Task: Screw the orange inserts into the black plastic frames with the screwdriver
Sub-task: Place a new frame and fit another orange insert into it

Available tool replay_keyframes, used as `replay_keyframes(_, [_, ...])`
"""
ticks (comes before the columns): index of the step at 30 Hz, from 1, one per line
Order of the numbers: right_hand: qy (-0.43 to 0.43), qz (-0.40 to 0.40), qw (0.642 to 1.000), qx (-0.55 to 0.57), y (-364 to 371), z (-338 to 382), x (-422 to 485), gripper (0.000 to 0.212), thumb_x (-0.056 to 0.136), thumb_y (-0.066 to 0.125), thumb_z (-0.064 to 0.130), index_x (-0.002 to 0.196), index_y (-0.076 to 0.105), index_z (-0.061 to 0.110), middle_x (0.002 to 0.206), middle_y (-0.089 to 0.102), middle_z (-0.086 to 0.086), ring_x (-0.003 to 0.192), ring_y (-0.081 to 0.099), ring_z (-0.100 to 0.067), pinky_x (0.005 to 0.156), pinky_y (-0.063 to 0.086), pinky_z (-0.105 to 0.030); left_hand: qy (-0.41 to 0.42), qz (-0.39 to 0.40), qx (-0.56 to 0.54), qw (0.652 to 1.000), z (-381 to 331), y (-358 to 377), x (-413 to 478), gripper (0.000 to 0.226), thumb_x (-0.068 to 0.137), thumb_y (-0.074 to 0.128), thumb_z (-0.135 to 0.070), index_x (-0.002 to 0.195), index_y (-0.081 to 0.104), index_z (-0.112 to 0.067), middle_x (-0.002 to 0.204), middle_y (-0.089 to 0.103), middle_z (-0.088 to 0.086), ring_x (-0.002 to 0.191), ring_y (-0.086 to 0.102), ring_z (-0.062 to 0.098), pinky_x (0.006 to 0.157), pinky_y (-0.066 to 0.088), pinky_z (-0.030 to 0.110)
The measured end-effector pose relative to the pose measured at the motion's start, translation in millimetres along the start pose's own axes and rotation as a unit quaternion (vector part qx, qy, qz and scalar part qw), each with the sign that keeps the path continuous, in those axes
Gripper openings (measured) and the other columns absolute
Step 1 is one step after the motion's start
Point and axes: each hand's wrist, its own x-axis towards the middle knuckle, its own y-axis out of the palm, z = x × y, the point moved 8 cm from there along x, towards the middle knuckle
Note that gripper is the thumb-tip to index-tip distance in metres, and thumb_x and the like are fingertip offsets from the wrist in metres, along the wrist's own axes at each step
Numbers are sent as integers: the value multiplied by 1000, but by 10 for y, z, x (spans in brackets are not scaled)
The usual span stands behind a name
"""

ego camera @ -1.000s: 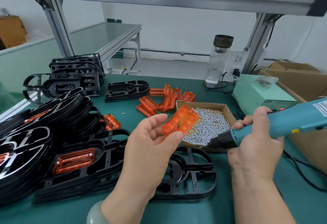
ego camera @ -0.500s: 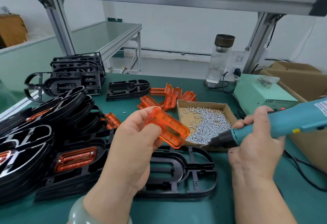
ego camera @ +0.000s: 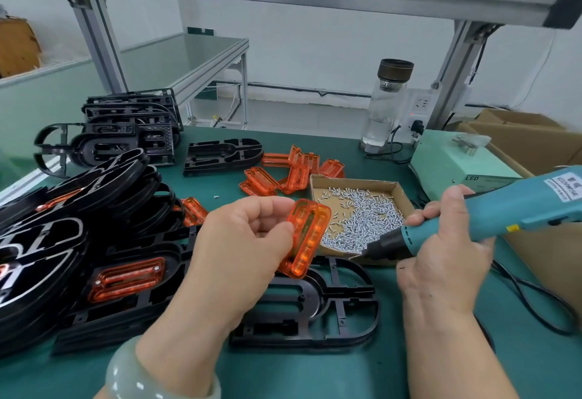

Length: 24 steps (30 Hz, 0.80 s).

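While the left hand [ego camera: 242, 241] pinches an insert [ego camera: 307, 236] above the bare frame [ego camera: 315, 307] and the right hand [ego camera: 441, 250] grips the screwdriver [ego camera: 504, 213], placing is in hand; next, I judge, the insert must seat flat.

A green workbench [ego camera: 315, 376] carries stacked black frames [ego camera: 78, 209] at left and a single frame [ego camera: 315, 310] flat at front. Loose orange inserts [ego camera: 293, 172] lie beside a cardboard tray [ego camera: 352, 182] of screws [ego camera: 362, 219]; a glass bottle [ego camera: 384, 115] stands behind.

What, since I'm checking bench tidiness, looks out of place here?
One stray screw lies loose on the green mat, left of the cardboard box holding the rest. Nothing else looks spilled or damaged.
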Motion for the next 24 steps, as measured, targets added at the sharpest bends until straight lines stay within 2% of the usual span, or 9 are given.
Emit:
replay_keyframes(3, [4, 4, 1000, 0, 3, -11, 2, 6, 93, 61, 22, 94, 56, 23, 56, 51, 10, 50, 49, -10, 59, 47, -23, 19, 33, 87, 995, -36, 35, 13, 37, 79, 61, 5, 88, 69, -30, 78, 72, -10, 70, 67, 5, 64, 54, 20])
replay_keyframes(7, [9, 4, 1000, 1, 4, -22, 4, 6, 93, 61, 22, 94, 55, 23, 56, 51, 9, 50, 48, -11, 59, 47, -23, 85, 64, 259, 960, -138, 97, 41, 35, 83, 61, -5, 95, 67, -37, 77, 63, -18, 66, 59, -4, 65, 46, 6])
replay_keyframes(11, [10, 3, 1000, 0, 3, -22, 8, 6, 94, 61, 21, 93, 55, 23, 55, 51, 10, 49, 48, -10, 59, 47, -23, 116, 138, 401, 898, -150, 234, 71, 30, 88, 57, -15, 110, 66, -34, 83, 61, -23, 76, 55, -6, 71, 40, 2])
replay_keyframes(14, [11, 2, 1000, -2, 0, -24, 9, 6, 94, 61, 21, 94, 55, 23, 56, 51, 10, 49, 49, -11, 60, 46, -24, 123, 195, 489, 842, -72, 354, 69, 32, 88, 52, -12, 109, 66, -33, 97, 68, -10, 93, 60, 9, 85, 48, 23])
replay_keyframes(16, [11, 3, 1000, -2, -4, -21, 8, 6, 94, 61, 21, 94, 55, 22, 56, 51, 9, 49, 49, -11, 60, 47, -24, 125, 218, 538, 805, 13, 406, 55, 34, 85, 53, -8, 106, 66, -32, 95, 68, -6, 96, 60, 15, 85, 50, 30])
replay_keyframes(18, [9, 3, 1000, -7, -6, -16, 5, 6, 93, 62, 22, 95, 56, 22, 56, 51, 9, 50, 49, -11, 59, 47, -24, 148, 218, 583, 769, 68, 435, 37, 33, 85, 52, -8, 105, 65, -31, 93, 65, -6, 97, 56, 17, 81, 48, 31])
replay_keyframes(20, [10, 3, 1000, -11, -3, -17, 2, 7, 92, 62, 23, 95, 56, 23, 56, 52, 9, 50, 50, -11, 60, 48, -24, 184, 212, 639, 716, 86, 463, 3, 28, 85, 50, -9, 100, 62, -28, 93, 63, -4, 91, 51, 19, 71, 37, 29])
replay_keyframes(22, [9, 3, 1000, -13, -1, -14, 0, 7, 91, 63, 24, 94, 57, 23, 56, 52, 10, 50, 50, -11, 61, 48, -25, 205, 217, 677, 673, 123, 489, -22, 25, 83, 48, -9, 96, 59, -27, 93, 62, -4, 93, 51, 22, 71, 26, 29])
replay_keyframes(24, [5, 5, 1000, -15, 5, -6, -3, 7, 91, 63, 24, 94, 56, 23, 55, 51, 10, 50, 50, -11, 61, 48, -24, 201, 216, 688, 663, 158, 474, -21, 23, 86, 47, -11, 99, 60, -25, 96, 62, -5, 97, 50, 19, 73, 23, 29])
